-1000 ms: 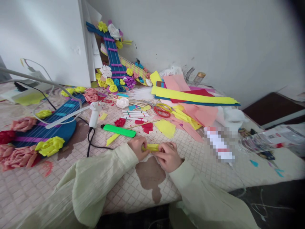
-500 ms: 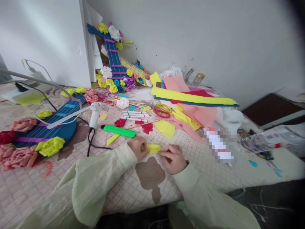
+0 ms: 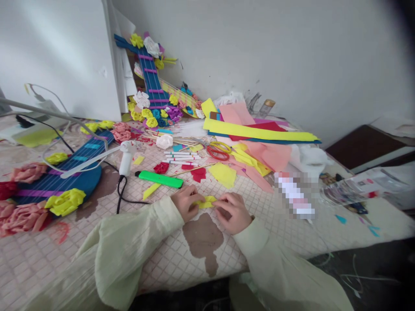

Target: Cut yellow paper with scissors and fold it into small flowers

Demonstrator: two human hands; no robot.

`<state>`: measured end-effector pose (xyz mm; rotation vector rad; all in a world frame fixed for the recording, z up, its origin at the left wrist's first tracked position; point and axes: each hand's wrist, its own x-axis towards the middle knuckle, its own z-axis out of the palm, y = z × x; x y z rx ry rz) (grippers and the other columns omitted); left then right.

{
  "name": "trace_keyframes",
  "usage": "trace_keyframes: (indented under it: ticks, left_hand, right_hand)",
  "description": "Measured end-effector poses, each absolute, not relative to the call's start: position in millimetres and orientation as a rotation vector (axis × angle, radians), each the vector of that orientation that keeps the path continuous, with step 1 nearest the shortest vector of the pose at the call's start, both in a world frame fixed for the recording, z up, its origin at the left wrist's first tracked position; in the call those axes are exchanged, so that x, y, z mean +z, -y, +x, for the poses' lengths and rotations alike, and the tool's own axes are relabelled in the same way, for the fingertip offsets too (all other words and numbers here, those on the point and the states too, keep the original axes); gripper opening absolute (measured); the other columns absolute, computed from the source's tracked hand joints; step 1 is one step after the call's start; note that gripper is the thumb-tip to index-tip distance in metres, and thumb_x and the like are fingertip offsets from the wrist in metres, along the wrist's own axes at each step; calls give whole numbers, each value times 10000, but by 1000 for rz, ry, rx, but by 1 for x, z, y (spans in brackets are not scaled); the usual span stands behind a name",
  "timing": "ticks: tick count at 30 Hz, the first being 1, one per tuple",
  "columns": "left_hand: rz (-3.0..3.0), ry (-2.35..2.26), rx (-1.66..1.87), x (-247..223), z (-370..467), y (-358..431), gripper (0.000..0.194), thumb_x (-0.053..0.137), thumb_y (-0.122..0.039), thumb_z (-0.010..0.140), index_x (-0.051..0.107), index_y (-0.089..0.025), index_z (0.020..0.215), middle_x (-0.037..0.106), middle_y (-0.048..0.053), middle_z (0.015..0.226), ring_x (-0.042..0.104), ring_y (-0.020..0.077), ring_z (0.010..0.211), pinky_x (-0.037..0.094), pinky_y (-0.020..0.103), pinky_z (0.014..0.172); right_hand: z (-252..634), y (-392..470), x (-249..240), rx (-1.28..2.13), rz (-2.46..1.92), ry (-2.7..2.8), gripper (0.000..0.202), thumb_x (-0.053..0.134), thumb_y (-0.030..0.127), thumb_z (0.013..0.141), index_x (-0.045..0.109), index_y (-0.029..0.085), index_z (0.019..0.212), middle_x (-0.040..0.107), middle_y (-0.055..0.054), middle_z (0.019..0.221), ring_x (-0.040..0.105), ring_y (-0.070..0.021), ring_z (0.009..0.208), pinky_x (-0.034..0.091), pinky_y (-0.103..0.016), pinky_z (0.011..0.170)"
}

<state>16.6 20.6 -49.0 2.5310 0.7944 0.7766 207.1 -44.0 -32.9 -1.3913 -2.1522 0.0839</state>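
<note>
Between my hands, low over the table, is a small strip of yellow crepe paper (image 3: 206,201). My left hand (image 3: 186,203) pinches its left end, with part of the paper hidden behind the fingers. The right end is gripped by the thumb and fingertips of my right hand (image 3: 234,212). Just beyond my left hand lies a bright green box cutter (image 3: 161,179), next to a narrow yellow paper strip (image 3: 152,189). A fan-shaped yellow paper piece (image 3: 222,174) and red paper scraps (image 3: 198,173) lie a little farther off.
A white glue gun (image 3: 126,160) with a black cord stands at left, near a blue guitar shape (image 3: 73,170) with paper flowers. Scissors (image 3: 218,150), markers (image 3: 181,157) and crepe paper sheets (image 3: 262,133) lie behind. At right lies a clear plastic bottle (image 3: 350,188).
My right hand has come closer to my left. The yellow paper between them looks shorter and more bunched. The whole view has shifted slightly.
</note>
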Motion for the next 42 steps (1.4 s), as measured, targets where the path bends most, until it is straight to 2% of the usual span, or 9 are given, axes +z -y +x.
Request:
trace_keyframes:
  ticks: [3,5,11,19,24,28,33,37,42]
  left_hand:
    - [2538,-804,768,-52,17,-21,280,455,-122,635,605,-183,863,462,33,750,463,145,701,409,273,656]
    - [2524,-810,783,-52,18,-21,269,457,-137,643,609,-186,859,466,32,744,466,143,696,410,272,652]
    - [2441,-836,901,-52,19,-21,208,525,-284,665,616,-154,800,473,37,712,467,139,661,411,261,597]
    - [2343,-941,913,-51,18,-23,172,486,-261,714,599,-140,759,458,18,679,422,80,514,383,206,474]
    - [2338,-938,880,-55,18,-23,214,509,-292,701,590,-138,826,474,28,725,442,86,543,401,209,487]
    - [2301,-957,872,-53,18,-22,192,540,-290,671,593,-148,789,488,30,742,440,89,547,401,214,498]
    - [2287,-926,877,-45,19,-22,137,561,-250,638,577,-149,730,517,36,757,454,101,589,404,220,532]
    - [2276,-941,856,-42,20,-20,102,564,-222,618,552,-149,689,547,17,650,472,119,607,405,227,550]
    - [2224,-972,829,-40,20,-18,213,582,-222,600,598,-142,797,563,7,593,480,111,547,402,226,516]
  right_hand:
    - [208,37,-29,105,-1288,2252,255,538,176,673,607,203,917,550,-60,925,468,-190,857,359,-351,765]
    - [208,32,-27,102,-1254,2304,236,537,180,691,607,206,915,553,-60,970,456,-200,899,357,-358,787]
    - [207,21,-25,141,-1263,2295,144,487,195,762,625,208,802,603,-42,869,477,-180,852,363,-353,766]
    - [203,13,-26,281,-1442,2179,113,524,204,737,612,191,807,603,-37,781,504,-168,775,364,-338,730]
    - [202,13,-25,296,-1495,2159,132,534,239,731,609,190,829,581,-44,775,495,-178,788,359,-344,732]
    - [202,12,-27,329,-1476,2158,181,562,262,707,595,189,869,562,-51,823,489,-184,822,366,-342,734]
    - [201,11,-26,341,-1452,2154,121,586,271,685,594,192,776,563,-47,809,490,-186,819,365,-349,740]
    - [201,13,-22,475,-1421,2103,72,592,230,675,568,175,715,588,-35,768,513,-172,783,378,-332,722]
    - [200,15,-20,741,-1370,1942,66,557,194,690,559,160,747,597,-23,720,540,-135,683,421,-279,650]
